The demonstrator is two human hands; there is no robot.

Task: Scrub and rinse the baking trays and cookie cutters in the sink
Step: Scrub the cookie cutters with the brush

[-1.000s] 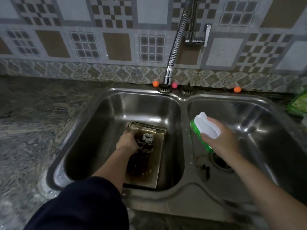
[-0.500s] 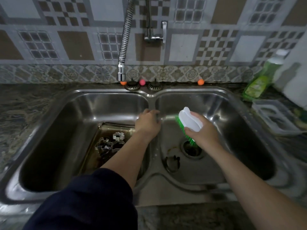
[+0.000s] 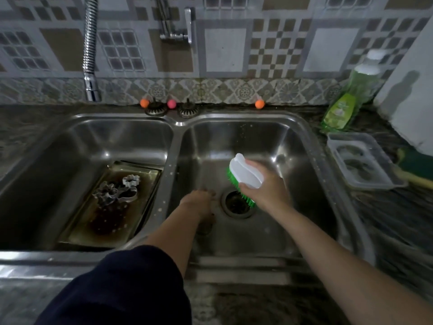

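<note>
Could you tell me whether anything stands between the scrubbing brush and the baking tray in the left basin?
Yes: the steel divider between the basins separates the white-and-green scrubbing brush, gripped by the right hand, from the stained metal baking tray. Metal cookie cutters also lie on it.

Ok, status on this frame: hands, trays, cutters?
Right hand grips scrub brush over right-basin drain. Left hand low beside it, blurred. Baking tray with cookie cutters in left basin, untouched.
</note>
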